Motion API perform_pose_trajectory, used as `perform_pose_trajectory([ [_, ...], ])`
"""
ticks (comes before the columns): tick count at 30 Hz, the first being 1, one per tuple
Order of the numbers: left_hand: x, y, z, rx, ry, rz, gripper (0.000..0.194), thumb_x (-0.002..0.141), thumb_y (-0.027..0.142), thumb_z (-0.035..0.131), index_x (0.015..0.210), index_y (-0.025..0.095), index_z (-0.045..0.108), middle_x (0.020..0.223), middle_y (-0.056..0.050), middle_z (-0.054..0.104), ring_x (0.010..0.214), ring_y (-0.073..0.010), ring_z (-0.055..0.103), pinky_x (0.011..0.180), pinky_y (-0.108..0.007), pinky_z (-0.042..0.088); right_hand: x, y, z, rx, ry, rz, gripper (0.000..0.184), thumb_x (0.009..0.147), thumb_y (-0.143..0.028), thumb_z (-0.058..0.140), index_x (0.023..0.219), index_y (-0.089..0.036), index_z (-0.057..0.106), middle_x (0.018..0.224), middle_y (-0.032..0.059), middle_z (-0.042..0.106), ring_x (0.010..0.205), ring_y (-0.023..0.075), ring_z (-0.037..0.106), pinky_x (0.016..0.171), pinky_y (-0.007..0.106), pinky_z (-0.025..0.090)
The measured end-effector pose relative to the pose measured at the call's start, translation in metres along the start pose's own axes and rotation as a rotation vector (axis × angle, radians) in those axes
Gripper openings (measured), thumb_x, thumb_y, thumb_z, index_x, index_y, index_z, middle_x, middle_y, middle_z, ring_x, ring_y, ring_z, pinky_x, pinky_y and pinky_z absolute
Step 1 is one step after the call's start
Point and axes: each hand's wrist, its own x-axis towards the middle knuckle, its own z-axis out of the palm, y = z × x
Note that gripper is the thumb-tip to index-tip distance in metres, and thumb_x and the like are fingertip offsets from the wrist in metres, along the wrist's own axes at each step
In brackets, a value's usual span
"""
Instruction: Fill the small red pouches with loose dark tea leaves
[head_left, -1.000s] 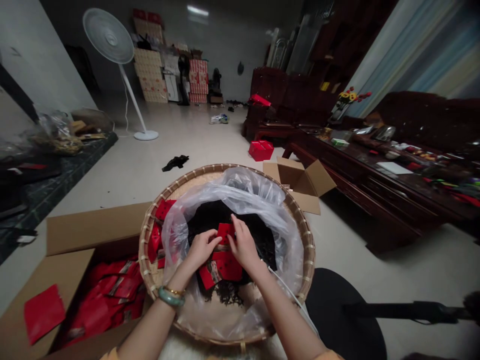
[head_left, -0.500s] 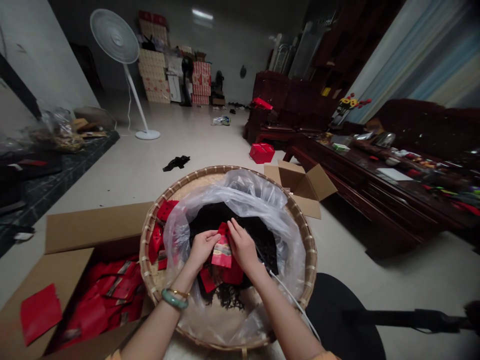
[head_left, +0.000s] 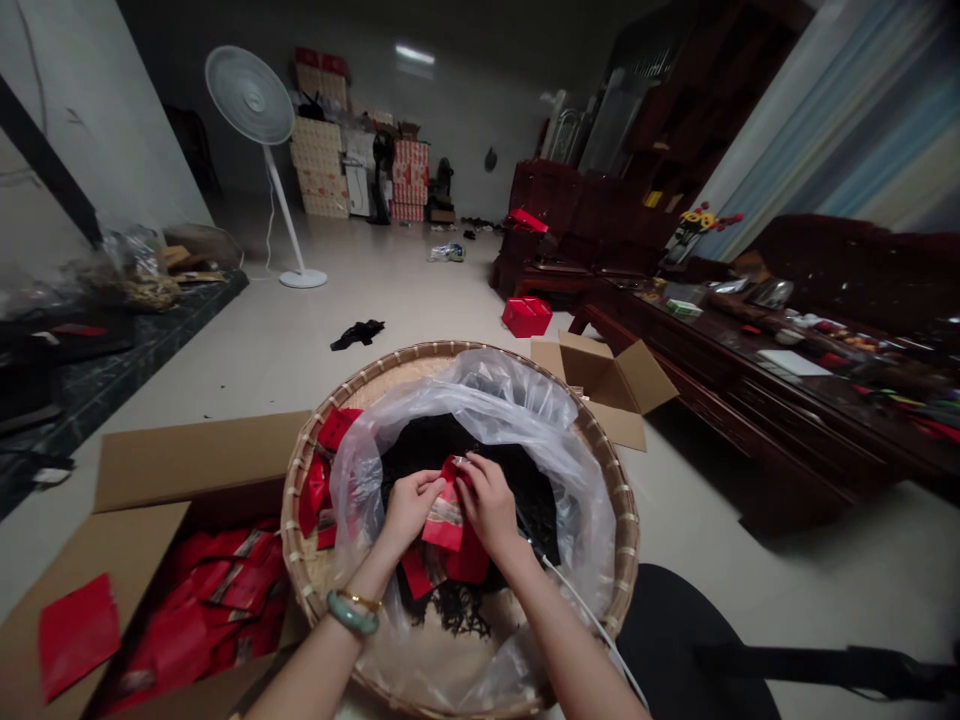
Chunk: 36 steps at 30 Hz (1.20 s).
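Between my two hands is a small red packet (head_left: 444,525) with a printed pale and brown band. My left hand (head_left: 411,508) pinches its upper left edge between thumb and fingers. On the other side, my right hand (head_left: 489,500) has its fingers curled onto the packet's top right. Below lie more red packets (head_left: 471,558) on dark, stringy material (head_left: 435,440), inside a clear plastic bag (head_left: 352,470). The bag sits spread open in a round woven bamboo basket (head_left: 626,500). Further red packets (head_left: 315,490) lie at the basket's left, outside the bag.
To the left stands an open cardboard box (head_left: 202,455) full of red packets, one lying on its flap. Another open box (head_left: 637,380) is beyond the basket at right, near a dark wooden table (head_left: 690,350). A black round stand base (head_left: 675,640) lies at lower right.
My right hand's fingers have gone from straight to curled over the packet's top. The packet's upper edge now looks pinched together. The whole view has shifted slightly.
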Motion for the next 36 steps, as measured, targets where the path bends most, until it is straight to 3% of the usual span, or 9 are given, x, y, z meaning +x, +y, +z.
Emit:
perform_pose_trajectory([
  [2,-0.001,0.003,-0.002,0.18,0.012,0.107,0.023,0.071,0.032,0.059,0.083,0.017,0.071,0.082,-0.006,0.074,0.073,-0.021,0.067,0.07,-0.031,0.052,0.005,-0.002,-0.005,-0.035,0.017,0.079,0.016,0.085,-0.026,0.053,0.092,-0.018,0.064,0.097,0.0123,0.06,0.092,0.0229,0.054,0.075,0.036,0.049],
  [5,-0.001,0.008,-0.006,0.303,0.017,0.191,0.02,0.073,0.031,0.058,0.082,0.021,0.072,0.085,-0.004,0.074,0.078,-0.0211,0.067,0.076,-0.032,0.051,0.012,-0.002,-0.014,0.025,-0.046,0.046,0.011,0.084,-0.022,0.053,0.076,-0.019,0.06,0.08,0.0071,0.058,0.079,0.0202,0.05,0.067,0.032,0.045],
  [9,0.003,0.01,-0.015,0.096,-0.017,0.072,0.028,0.067,0.033,0.067,0.091,0.019,0.071,0.09,-0.006,0.073,0.08,-0.0218,0.067,0.076,-0.033,0.052,0.014,0.0,-0.022,0.224,0.0,0.138,0.013,0.083,-0.022,0.052,0.071,-0.019,0.056,0.072,0.0033,0.058,0.073,0.0175,0.051,0.066,0.029,0.042],
  [12,0.004,0.008,-0.02,-0.198,-0.041,-0.042,0.037,0.065,0.038,0.07,0.094,0.015,0.071,0.092,-0.009,0.073,0.08,-0.0215,0.067,0.076,-0.033,0.053,0.012,-0.003,-0.02,0.41,-0.016,0.344,0.014,0.082,-0.029,0.054,0.073,-0.019,0.056,0.068,0.0011,0.058,0.068,0.0158,0.053,0.065,0.028,0.043],
  [16,0.0,0.008,-0.019,-0.449,-0.038,-0.137,0.046,0.064,0.043,0.072,0.099,0.013,0.069,0.093,-0.012,0.072,0.082,-0.0223,0.067,0.067,-0.032,0.054,0.009,-0.011,-0.013,0.884,-0.236,0.485,0.027,0.077,-0.039,0.061,0.095,-0.019,0.061,0.084,0.0024,0.067,0.074,0.0166,0.061,0.071,0.029,0.047],
  [22,-0.005,0.011,-0.02,-0.459,-0.153,-0.211,0.048,0.066,0.051,0.068,0.095,0.012,0.069,0.08,-0.01,0.073,0.078,-0.0229,0.068,0.065,-0.034,0.055,0.013,-0.016,-0.019,1.197,-0.471,0.683,0.043,0.072,-0.052,0.064,0.095,-0.017,0.069,0.085,0.0054,0.071,0.08,0.0223,0.064,0.085,0.04,0.045],
  [29,0.0,0.003,-0.018,-0.31,-0.115,-0.197,0.054,0.066,0.06,0.063,0.084,0.01,0.069,0.075,-0.011,0.072,0.071,-0.0233,0.067,0.065,-0.035,0.055,0.009,-0.012,-0.017,1.4,-0.418,0.703,0.047,0.07,-0.051,0.067,0.101,-0.015,0.069,0.096,0.0095,0.07,0.093,0.0246,0.063,0.095,0.043,0.038],
  [32,0.003,0.002,-0.019,-0.079,-0.034,-0.091,0.056,0.072,0.06,0.055,0.096,0.011,0.067,0.089,-0.013,0.072,0.084,-0.0258,0.067,0.076,-0.038,0.053,0.007,-0.011,-0.014,1.399,-0.423,0.729,0.052,0.07,-0.055,0.066,0.104,-0.016,0.067,0.1,0.0097,0.07,0.094,0.0247,0.062,0.095,0.043,0.038],
  [36,-0.005,0.009,-0.018,0.485,0.206,0.412,0.066,0.067,0.044,0.069,0.125,0.018,0.052,0.127,-0.014,0.055,0.118,-0.031,0.048,0.1,-0.048,0.036,0.009,-0.011,-0.016,1.264,-0.444,0.707,0.051,0.074,-0.059,0.058,0.105,-0.019,0.066,0.104,0.0069,0.068,0.098,0.0226,0.06,0.099,0.042,0.036],
])
